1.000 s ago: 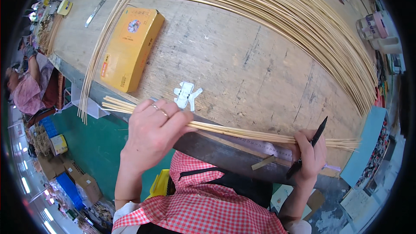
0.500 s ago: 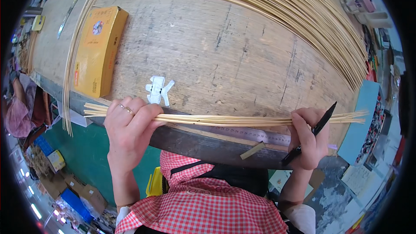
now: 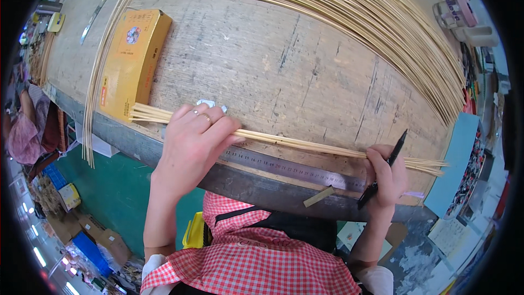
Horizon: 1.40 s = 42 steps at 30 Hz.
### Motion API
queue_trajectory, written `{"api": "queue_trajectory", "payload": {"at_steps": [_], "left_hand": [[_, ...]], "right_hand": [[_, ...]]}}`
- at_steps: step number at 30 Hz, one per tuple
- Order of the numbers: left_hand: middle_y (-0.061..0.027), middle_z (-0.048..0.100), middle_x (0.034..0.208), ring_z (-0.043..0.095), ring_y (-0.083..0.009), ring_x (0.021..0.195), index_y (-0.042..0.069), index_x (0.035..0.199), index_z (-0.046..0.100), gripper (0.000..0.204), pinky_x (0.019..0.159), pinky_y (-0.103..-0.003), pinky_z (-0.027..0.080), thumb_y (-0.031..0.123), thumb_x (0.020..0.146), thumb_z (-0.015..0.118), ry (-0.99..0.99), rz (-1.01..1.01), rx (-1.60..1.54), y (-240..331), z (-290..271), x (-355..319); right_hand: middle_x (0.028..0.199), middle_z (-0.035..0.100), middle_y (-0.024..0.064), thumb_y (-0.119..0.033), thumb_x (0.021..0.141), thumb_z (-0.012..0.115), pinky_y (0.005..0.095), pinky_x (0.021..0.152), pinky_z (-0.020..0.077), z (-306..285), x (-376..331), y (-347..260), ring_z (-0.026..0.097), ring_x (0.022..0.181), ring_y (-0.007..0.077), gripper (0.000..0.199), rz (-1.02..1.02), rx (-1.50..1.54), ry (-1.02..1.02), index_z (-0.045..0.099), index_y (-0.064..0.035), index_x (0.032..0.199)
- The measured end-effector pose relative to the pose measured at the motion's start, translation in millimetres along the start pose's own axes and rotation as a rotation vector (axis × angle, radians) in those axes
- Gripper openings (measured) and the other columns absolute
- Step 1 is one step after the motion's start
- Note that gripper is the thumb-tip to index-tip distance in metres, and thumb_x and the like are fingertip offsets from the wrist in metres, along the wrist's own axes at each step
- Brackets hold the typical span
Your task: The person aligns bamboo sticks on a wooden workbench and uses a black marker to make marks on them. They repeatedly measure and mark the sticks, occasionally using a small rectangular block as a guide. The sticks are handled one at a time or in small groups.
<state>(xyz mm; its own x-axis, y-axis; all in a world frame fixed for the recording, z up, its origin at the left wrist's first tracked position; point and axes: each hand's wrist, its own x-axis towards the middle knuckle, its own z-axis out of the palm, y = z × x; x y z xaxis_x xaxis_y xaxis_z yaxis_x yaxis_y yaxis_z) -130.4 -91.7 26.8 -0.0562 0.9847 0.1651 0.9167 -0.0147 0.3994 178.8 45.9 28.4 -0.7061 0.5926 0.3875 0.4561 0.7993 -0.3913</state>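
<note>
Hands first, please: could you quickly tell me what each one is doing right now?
Left hand: closed over the bundle of thin bamboo strips, pressing it on the workbench.
Right hand: closed on a black pen, at the bundle's other end.

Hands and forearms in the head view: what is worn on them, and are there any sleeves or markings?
Both forearms are bare up to short white sleeves near the bottom edge. The left hand wears a thin ring on one finger, possibly a second beside it. The right hand shows no ring or glove. A red-and-white checked apron with a dark strap covers the chest.
</note>
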Motion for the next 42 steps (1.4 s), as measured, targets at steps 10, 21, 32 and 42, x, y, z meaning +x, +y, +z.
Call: {"api": "queue_trajectory", "payload": {"at_steps": [10, 21, 32, 42], "left_hand": [[-0.003, 0.061, 0.084, 0.06, -0.0233, 0.081, 0.01, 0.095, 0.067, 0.023, 0.076, -0.038, 0.046, 0.011, 0.075, 0.079, -0.077, -0.03, -0.019, 0.8, 2.5, 9.7], [0.0003, 0.068, 0.097, 0.068, -0.019, 0.098, 0.014, 0.115, 0.073, 0.041, 0.118, -0.056, 0.032, 0.003, 0.075, 0.074, 0.143, 0.024, 0.146, -1.6, 17.1, 9.7], [-0.0031, 0.068, 0.093, 0.066, -0.0219, 0.088, 0.01, 0.11, 0.074, 0.035, 0.091, -0.041, 0.05, 0.005, 0.076, 0.071, 0.092, 0.056, 0.073, -2.6, 12.2, 1.8], [-0.0058, 0.063, 0.102, 0.061, -0.0263, 0.093, 0.007, 0.106, 0.067, 0.032, 0.083, -0.038, 0.048, 0.003, 0.075, 0.069, 0.073, 0.009, 0.019, -2.6, 22.2, 12.7]], "right_hand": [[0.095, 0.067, 0.0157, 0.008, 0.069, 0.075, 0.0401, 0.073, 0.0512, 11.7, -0.7, 5.8, 0.065, 0.086, 0.0326, 0.028, 0.057, 0.04, 0.008, 0.064, 0.0005, 0.093], [0.091, 0.062, 0.0156, 0.005, 0.079, 0.072, 0.041, 0.073, 0.0474, 18.5, 9.2, 18.4, 0.06, 0.085, 0.0343, 0.021, 0.159, 0.007, 0.021, 0.063, -0.0007, 0.097], [0.087, 0.057, 0.0157, 0.0, 0.085, 0.07, 0.0413, 0.073, 0.0455, 11.5, 22.9, 14.8, 0.057, 0.083, 0.0343, 0.01, 0.296, 0.033, -0.156, 0.062, 0.0004, 0.091], [0.089, 0.06, 0.0151, -0.001, 0.083, 0.069, 0.0412, 0.073, 0.046, 13.1, 23.2, 17.9, 0.058, 0.085, 0.0343, 0.012, 0.259, 0.016, -0.122, 0.062, -0.0002, 0.094]]}}
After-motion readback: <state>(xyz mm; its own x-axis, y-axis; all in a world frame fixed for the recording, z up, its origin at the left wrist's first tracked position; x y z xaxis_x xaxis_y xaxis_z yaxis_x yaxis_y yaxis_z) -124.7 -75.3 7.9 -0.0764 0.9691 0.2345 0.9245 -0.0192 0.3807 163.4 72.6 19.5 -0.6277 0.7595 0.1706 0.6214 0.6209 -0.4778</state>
